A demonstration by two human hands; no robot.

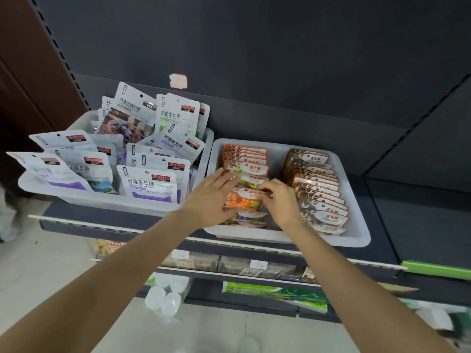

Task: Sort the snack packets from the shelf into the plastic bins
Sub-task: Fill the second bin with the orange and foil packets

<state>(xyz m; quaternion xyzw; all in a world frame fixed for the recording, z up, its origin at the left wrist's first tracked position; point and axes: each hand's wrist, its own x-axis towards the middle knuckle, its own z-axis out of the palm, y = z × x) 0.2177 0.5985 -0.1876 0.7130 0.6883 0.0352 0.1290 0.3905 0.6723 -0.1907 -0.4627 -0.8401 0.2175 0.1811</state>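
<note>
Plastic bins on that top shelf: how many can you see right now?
2. The left bin holds white pouches standing loosely; the right bin beside it holds two rows of orange-edged packets. Others may sit outside the frame.

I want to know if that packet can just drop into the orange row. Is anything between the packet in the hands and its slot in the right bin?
Nothing visible blocks it. The left hand lies flat on the orange packet, the right hand pinches its top edge, and it already sits within the orange row of the right bin.
</note>
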